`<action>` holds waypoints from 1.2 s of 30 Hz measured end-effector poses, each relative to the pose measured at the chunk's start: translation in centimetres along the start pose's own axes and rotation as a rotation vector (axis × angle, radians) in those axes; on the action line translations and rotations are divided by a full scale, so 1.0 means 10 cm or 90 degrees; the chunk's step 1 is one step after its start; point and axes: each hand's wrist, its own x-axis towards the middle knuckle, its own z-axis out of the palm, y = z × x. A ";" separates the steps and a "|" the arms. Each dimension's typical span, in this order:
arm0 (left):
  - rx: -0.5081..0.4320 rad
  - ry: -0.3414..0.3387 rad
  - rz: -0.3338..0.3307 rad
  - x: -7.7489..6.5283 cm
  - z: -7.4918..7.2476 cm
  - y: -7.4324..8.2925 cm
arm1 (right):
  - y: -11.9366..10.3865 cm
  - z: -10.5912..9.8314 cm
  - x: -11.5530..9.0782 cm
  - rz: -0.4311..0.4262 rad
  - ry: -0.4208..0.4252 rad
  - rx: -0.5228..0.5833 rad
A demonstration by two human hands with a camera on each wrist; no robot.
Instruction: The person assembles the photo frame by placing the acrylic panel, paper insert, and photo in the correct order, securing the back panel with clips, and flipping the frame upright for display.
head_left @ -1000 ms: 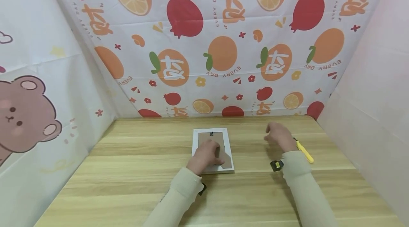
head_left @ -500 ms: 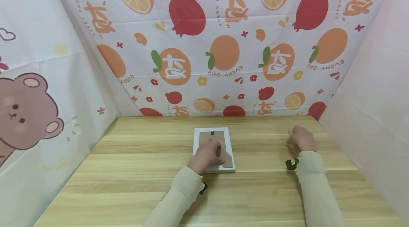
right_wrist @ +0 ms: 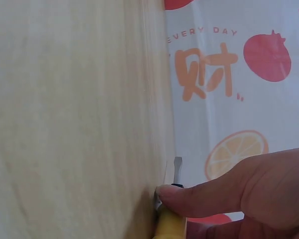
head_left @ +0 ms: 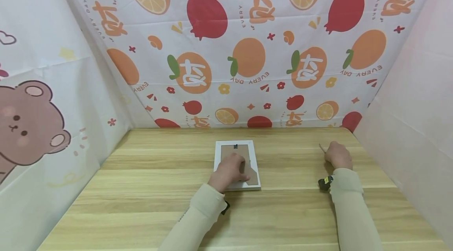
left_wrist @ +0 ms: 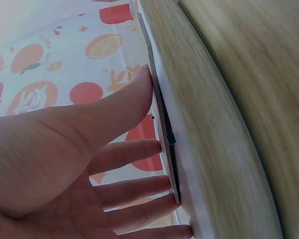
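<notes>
A white picture frame (head_left: 253,163) lies face down on the wooden table, its brown backing board (head_left: 243,152) up and a small black piece at the far edge. My left hand (head_left: 228,170) rests its fingertips on the backing; in the left wrist view, the thumb and spread fingers of the left hand (left_wrist: 55,149) touch the board's surface. Off to the right, my right hand (head_left: 339,155) grips a flathead screwdriver (right_wrist: 177,172). Its yellow handle (right_wrist: 170,226) lies in the palm, the thumb pressed near the collar, and the metal tip points away from me.
The wooden table (head_left: 148,188) ends at a fruit-print cloth (head_left: 247,98) hung behind it. White cloths stand along both sides, the left one with a bear print (head_left: 32,125). A small black device (head_left: 325,183) sits at my right wrist.
My right hand has moved right to the screwdriver that lay on the table and taken hold of it. The left hand has stayed on the frame's backing.
</notes>
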 end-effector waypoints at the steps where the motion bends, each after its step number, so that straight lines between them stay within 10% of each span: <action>1: 0.002 0.000 0.001 0.00 0.00 0.00 | 0.01 0.01 0.01 0.002 0.002 0.002; 16: -0.006 -0.005 -0.004 -0.02 0.00 0.01 | -0.19 -0.01 -0.05 -0.061 -0.023 0.035; 36: -0.015 -0.013 0.000 -0.02 -0.02 0.02 | -0.92 -0.05 -0.23 -0.422 -0.182 0.075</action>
